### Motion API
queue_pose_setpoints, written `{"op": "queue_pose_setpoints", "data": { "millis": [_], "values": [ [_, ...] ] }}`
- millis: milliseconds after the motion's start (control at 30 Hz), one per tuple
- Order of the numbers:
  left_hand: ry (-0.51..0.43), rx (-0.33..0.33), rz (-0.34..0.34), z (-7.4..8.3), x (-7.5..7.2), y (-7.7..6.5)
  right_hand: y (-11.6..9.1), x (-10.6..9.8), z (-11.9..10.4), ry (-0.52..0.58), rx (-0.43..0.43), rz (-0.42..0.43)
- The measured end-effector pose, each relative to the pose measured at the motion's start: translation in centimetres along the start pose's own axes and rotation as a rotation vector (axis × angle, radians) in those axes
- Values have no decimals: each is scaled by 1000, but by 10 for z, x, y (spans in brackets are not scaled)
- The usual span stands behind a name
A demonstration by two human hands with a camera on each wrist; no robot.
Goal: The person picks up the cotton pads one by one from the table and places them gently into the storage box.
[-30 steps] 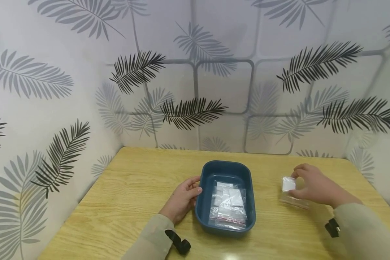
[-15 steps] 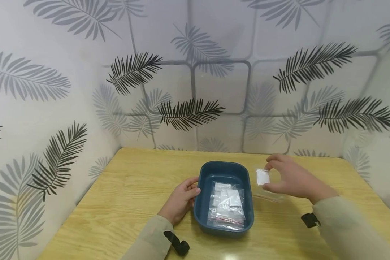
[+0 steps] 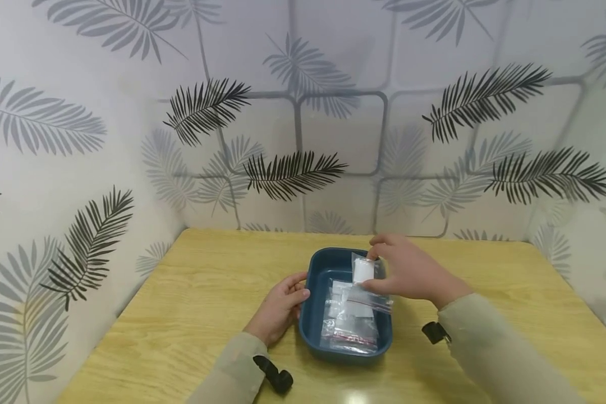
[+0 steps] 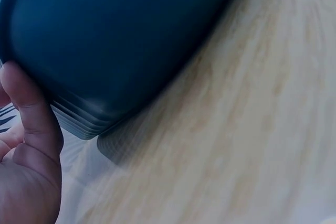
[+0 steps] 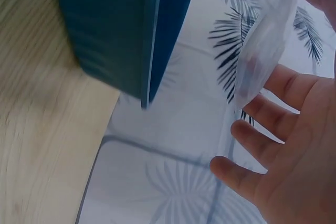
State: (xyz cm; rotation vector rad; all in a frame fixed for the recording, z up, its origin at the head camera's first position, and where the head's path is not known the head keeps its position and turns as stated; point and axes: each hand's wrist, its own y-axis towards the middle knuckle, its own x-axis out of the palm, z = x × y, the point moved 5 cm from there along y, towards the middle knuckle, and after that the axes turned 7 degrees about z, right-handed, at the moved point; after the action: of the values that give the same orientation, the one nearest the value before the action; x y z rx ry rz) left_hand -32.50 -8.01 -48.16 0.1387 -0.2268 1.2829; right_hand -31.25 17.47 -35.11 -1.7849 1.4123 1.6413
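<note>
A dark blue plastic basin (image 3: 347,357) stands on the table, and my left hand (image 3: 276,308) holds its left side. Seen from the left wrist, the thumb of that left hand (image 4: 34,145) presses the basin's wall near the rim. My right hand (image 3: 414,269) pinches a small clear zip bag (image 3: 363,271) with a white square in it, over the basin's back right part. In the right wrist view this bag (image 5: 262,51) hangs between thumb and fingers, above the basin's rim. Several similar zip bags (image 3: 348,331) lie overlapping on the basin floor.
The light wood table (image 3: 222,264) meets a wall (image 3: 262,134) with printed leaves at the back and sides. Black straps (image 3: 275,375) hang from both sleeves. Glare shows on the table's front edge.
My right hand has lifted the zip bag from the table at the right and carried it left, over the basin. The left hand has stayed at the basin's side.
</note>
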Motion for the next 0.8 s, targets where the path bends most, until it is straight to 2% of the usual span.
{"op": "queue_pose_setpoints", "data": {
  "millis": [267, 467, 600, 800],
  "values": [
    [-9, -4, 0, -1, 2, 2, 12, 23, -17, -126, -55, -16],
    [-1, -7, 7, 1, 4, 2, 10, 30, -17, -223, -29, -44],
    [4, -18, 3, 0, 4, 0, 5, 31, -11, -215, -8, -52],
    [-8, -21, 27, -1, 0, 2, -4, 28, 3, -165, 17, -22]
  ]
}}
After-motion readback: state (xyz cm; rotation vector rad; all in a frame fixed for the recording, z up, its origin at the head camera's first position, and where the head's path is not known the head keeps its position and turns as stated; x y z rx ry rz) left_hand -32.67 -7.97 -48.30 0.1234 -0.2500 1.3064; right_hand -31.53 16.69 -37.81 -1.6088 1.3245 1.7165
